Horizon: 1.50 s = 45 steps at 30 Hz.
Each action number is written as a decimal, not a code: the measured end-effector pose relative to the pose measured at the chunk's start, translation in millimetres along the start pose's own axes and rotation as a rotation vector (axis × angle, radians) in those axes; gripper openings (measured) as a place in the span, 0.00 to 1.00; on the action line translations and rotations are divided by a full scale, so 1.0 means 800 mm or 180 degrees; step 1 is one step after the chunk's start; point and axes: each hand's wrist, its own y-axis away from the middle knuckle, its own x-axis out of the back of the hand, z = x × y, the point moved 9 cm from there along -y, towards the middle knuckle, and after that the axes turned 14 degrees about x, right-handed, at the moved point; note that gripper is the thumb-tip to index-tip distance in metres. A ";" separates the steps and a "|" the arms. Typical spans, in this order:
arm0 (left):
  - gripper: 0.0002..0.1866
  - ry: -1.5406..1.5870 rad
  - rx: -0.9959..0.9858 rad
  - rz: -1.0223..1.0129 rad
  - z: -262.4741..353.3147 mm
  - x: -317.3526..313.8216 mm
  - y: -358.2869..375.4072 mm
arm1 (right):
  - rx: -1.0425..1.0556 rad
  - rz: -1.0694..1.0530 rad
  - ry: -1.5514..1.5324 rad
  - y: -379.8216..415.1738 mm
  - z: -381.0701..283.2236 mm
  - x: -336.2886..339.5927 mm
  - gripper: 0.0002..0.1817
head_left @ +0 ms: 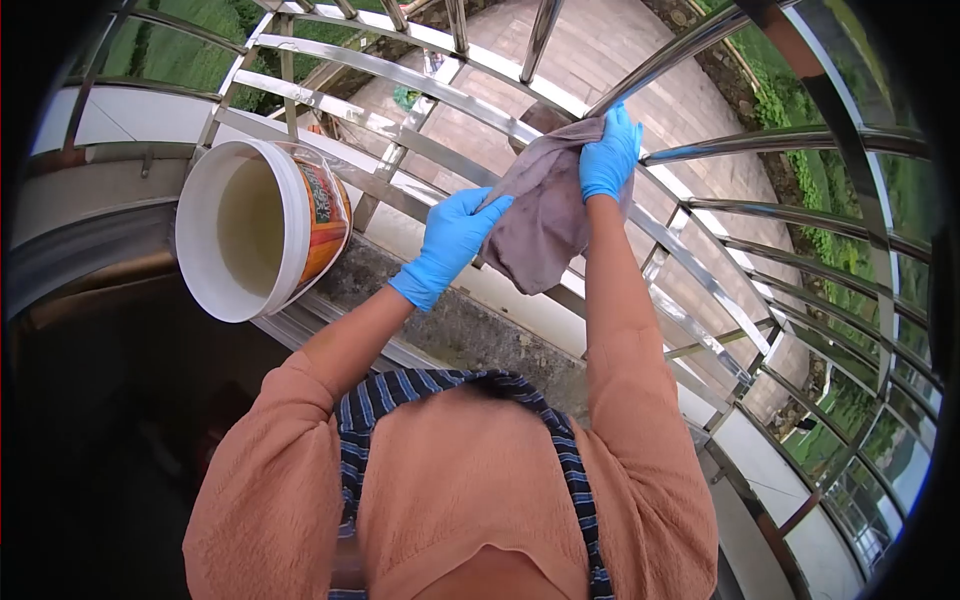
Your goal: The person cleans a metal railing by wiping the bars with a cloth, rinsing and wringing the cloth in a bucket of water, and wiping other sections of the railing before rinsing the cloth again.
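Both hands wear blue gloves. A damp-looking greyish-mauve cloth [545,225] hangs between them over the metal railing [440,95]. My left hand [450,243] pinches the cloth's left edge between thumb and fingers. Farther out, my right hand [611,156] is closed over the upper right part of the cloth, against a shiny upright bar of the railing. Folds of fabric hide the spot where the cloth meets the bar. To the left of my left hand stands a white-rimmed bucket [292,230] with a printed orange side, partly filled with cloudy yellowish water [250,230].
Shiny bars [800,140] curve around the front and right. A rough concrete ledge [480,335] and a metal window track [345,330] run just before my body. Far below, beyond the bars, lie a paved yard [600,60] and green plants [800,180].
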 end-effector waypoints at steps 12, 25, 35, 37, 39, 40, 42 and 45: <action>0.13 -0.0764 -0.0947 0.1140 0.007 0.064 -0.078 | -0.1853 0.0401 -0.2476 0.019 -0.043 -0.010 0.16; 0.09 -0.2218 -0.2425 0.1362 0.046 0.025 -0.092 | -0.0112 -0.1956 0.0085 -0.101 -0.030 -0.176 0.13; 0.09 -0.1745 -0.1874 0.1887 0.069 0.028 -0.178 | 0.0644 -0.2522 0.0738 -0.161 -0.031 -0.265 0.16; 0.11 -0.1969 -0.1664 0.1507 0.077 0.019 -0.172 | 0.0828 -0.2611 0.0718 -0.163 -0.032 -0.281 0.14; 0.11 -0.1443 -0.1379 0.1480 0.072 0.033 -0.175 | 0.1152 -0.2454 0.0850 -0.165 -0.043 -0.283 0.13; 0.11 -0.1136 -0.1246 0.1429 0.066 0.034 -0.175 | 0.0819 -0.2416 0.0699 -0.170 -0.042 -0.267 0.12; 0.11 -0.1032 -0.1312 0.1407 0.067 0.033 -0.174 | 0.0581 -0.1845 0.0632 -0.178 -0.033 -0.250 0.13; 0.10 -0.0851 -0.1455 0.1483 0.065 0.037 -0.171 | 0.0056 -0.1765 0.0210 -0.164 -0.032 -0.210 0.12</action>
